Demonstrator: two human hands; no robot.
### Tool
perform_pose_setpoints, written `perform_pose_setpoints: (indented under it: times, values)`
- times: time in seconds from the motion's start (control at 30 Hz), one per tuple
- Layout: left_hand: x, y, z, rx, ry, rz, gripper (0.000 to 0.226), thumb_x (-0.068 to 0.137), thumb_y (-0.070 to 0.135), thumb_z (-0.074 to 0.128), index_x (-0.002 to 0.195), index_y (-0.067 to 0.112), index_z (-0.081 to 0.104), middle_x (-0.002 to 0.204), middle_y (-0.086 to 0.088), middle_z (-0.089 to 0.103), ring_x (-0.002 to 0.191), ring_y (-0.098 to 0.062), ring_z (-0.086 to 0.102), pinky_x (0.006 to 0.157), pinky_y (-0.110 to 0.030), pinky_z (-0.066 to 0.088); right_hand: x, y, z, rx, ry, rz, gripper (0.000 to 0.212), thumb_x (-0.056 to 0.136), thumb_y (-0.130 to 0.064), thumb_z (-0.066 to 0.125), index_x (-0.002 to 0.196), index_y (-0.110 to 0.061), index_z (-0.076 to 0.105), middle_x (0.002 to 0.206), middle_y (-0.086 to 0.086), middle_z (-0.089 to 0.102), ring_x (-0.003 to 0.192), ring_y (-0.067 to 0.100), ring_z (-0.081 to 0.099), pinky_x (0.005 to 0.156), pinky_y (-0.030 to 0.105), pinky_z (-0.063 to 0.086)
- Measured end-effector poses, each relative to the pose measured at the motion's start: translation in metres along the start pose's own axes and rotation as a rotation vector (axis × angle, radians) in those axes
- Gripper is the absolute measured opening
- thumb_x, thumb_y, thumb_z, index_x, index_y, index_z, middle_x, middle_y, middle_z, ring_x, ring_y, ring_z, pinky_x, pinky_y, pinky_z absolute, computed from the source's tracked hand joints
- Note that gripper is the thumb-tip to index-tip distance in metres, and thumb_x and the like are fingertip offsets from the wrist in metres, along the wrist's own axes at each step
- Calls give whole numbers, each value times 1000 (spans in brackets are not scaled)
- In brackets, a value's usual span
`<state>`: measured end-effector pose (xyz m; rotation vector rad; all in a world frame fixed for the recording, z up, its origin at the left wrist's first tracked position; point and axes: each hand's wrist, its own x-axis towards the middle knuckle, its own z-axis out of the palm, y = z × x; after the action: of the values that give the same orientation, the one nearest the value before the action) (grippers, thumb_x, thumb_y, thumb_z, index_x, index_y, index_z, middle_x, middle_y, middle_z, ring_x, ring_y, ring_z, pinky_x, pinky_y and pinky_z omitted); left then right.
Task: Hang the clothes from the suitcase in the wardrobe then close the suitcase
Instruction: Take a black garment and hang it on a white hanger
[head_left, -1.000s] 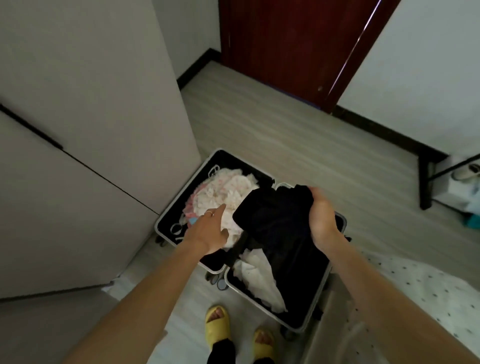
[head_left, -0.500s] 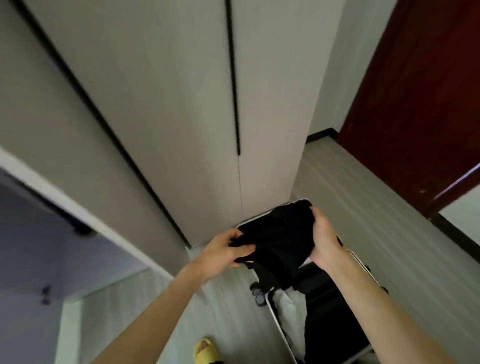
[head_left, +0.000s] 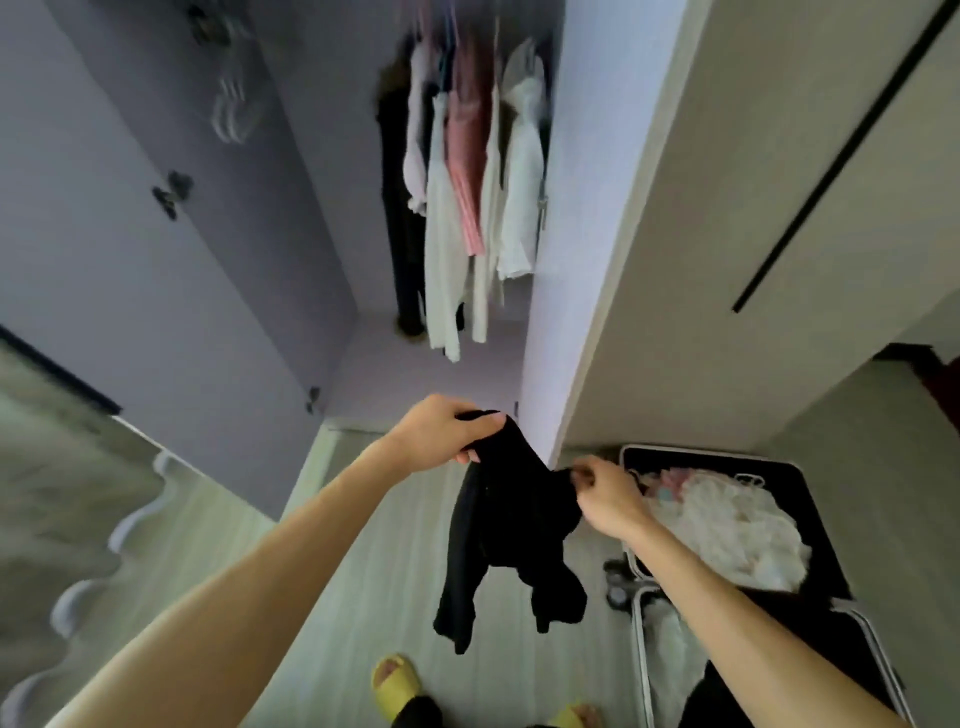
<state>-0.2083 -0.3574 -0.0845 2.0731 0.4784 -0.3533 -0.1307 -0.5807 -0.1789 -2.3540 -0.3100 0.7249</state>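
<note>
Ahead of the person, the wardrobe (head_left: 550, 260) stands open, with clothes (head_left: 467, 182) hung along its upper centre. At lower right the suitcase (head_left: 691, 458) lies open on the floor, just beside the closed wardrobe door, with a white pile (head_left: 727, 525) in its far half. The black garment (head_left: 514, 525) hangs in the air between the two, over bare floor and clear of the suitcase. The left hand (head_left: 441, 434) grips its top edge, fingers curled round the fabric. The right hand (head_left: 608, 496) pinches the opposite top corner between thumb and fingers. Step in hand, by judgement: transfer of one garment to the wardrobe. The next move calls for a hanger; pale shapes (head_left: 231, 111) at upper left may be hangers, but blur prevents confirmation. One hand must release to fetch it. The pile is not yet hung, so suitcase closure comes later.
</note>
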Motion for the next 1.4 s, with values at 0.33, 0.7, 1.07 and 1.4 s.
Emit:
perform_pose_setpoints:
  times: [0.33, 0.7, 1.07, 1.4]
  values:
    - [-26, 3, -158, -182, 137, 120, 33, 98, 39, 58, 104, 9, 69, 84, -2, 77, 68, -11, 69, 78, -31, 52, -8, -209, 65, 87, 44, -467, 50, 89, -43, 67, 135, -40, 47, 119, -25, 60, 108, -3, 57, 83, 15, 42]
    - [-57, -16, -308, -32, 523, 237, 34, 92, 56, 60, 85, 28, 77, 71, 2, 75, 63, -12, 71, 75, -24, 52, 43, -320, 47, -84, 343, -722, 35, 103, -32, 48, 136, -25, 57, 115, -6, 67, 102, 9, 63, 92, 24, 50]
    - [-63, -10, -360, 421, 794, 55, 76, 83, 85, 34, 51, 16, 29, 42, 4, 51, 53, -19, 57, 56, -27, 45, 46, -388, -18, 294, -125, -617, 47, 85, -46, 73, 65, -9, 53, 63, 1, 51, 62, 16, 55, 68, 28, 45]
    - [-40, -1, -362, 537, 656, 59, 46, 79, 70, 65, 82, 24, 60, 76, 8, 61, 84, -19, 64, 72, -33, 51, 67, -427, -73, -24, 307, -838, 12, 99, -30, 57, 100, -22, 66, 93, -11, 64, 86, 5, 57, 78, 22, 40]
